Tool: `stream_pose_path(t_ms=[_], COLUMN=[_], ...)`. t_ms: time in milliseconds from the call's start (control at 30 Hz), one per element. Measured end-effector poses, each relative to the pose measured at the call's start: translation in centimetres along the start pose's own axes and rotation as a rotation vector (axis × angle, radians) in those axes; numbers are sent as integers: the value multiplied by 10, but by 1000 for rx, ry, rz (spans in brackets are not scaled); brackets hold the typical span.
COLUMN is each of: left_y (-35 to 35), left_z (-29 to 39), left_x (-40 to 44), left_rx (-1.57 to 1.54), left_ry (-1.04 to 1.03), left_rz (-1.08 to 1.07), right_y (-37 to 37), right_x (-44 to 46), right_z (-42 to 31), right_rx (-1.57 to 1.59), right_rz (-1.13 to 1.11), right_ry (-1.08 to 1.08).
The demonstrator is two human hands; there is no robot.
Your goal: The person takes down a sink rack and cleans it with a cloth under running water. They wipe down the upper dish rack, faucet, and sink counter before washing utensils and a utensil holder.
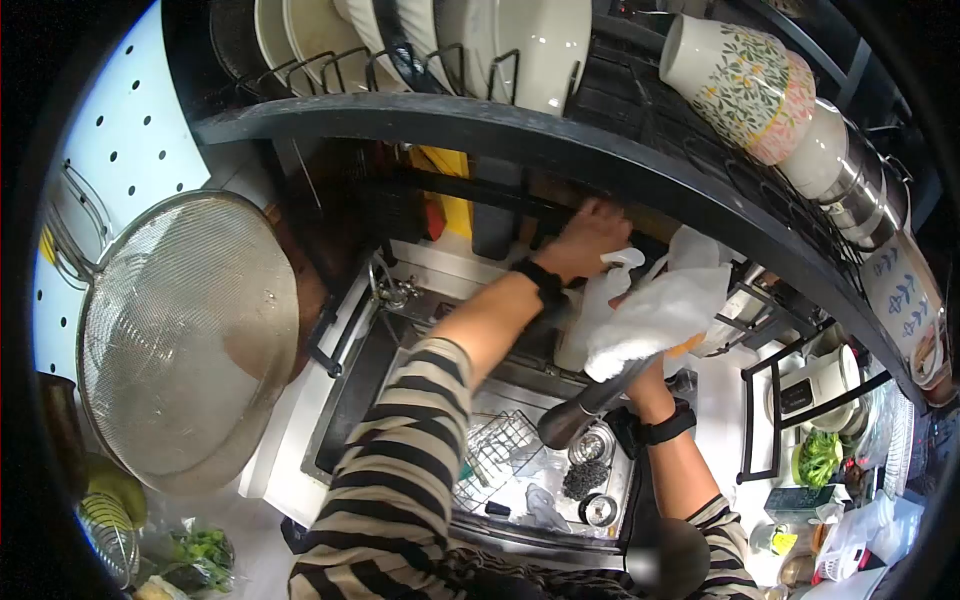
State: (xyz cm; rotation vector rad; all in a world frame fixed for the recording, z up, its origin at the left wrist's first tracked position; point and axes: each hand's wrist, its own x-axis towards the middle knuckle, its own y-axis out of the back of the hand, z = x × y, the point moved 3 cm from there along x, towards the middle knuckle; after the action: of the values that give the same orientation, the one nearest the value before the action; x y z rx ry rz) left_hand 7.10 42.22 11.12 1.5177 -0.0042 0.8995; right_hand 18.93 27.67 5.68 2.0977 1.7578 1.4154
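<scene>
My left hand (590, 240), with a black band at the wrist, reaches to the back of the sink under the dark rack. Its fingers curl at a dark edge, and what they grip is hidden. A crumpled white plastic bag (655, 320) hangs just right of it. My right hand (650, 385) is below the bag, its fingers mostly covered as it holds the bag from underneath. An orange patch shows at the bag's lower edge. A dark elongated piece with a rounded end (575, 422) slants beside my right hand, over the sink (530, 385).
Overhead runs the curved black rack bar (480, 125), bearing plates (545, 50) and a floral cup (745, 85). At left hangs a large mesh strainer (190, 340). The sink holds a wire rack (500, 445) and a dark scrubber (585, 480). Greens (820, 458) lie at right.
</scene>
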Motion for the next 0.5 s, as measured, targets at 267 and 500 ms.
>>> stream_pose_path(t_ms=[267, 500], left_y=[31, 78], left_z=[-81, -136], left_x=[-57, -113], left_rx=[471, 670], left_ry=[-57, 68], left_rz=[450, 306], right_y=[21, 48], right_x=[3, -19], right_z=[-11, -19], right_rx=[-75, -97], right_rz=[-18, 43], right_ry=[32, -26])
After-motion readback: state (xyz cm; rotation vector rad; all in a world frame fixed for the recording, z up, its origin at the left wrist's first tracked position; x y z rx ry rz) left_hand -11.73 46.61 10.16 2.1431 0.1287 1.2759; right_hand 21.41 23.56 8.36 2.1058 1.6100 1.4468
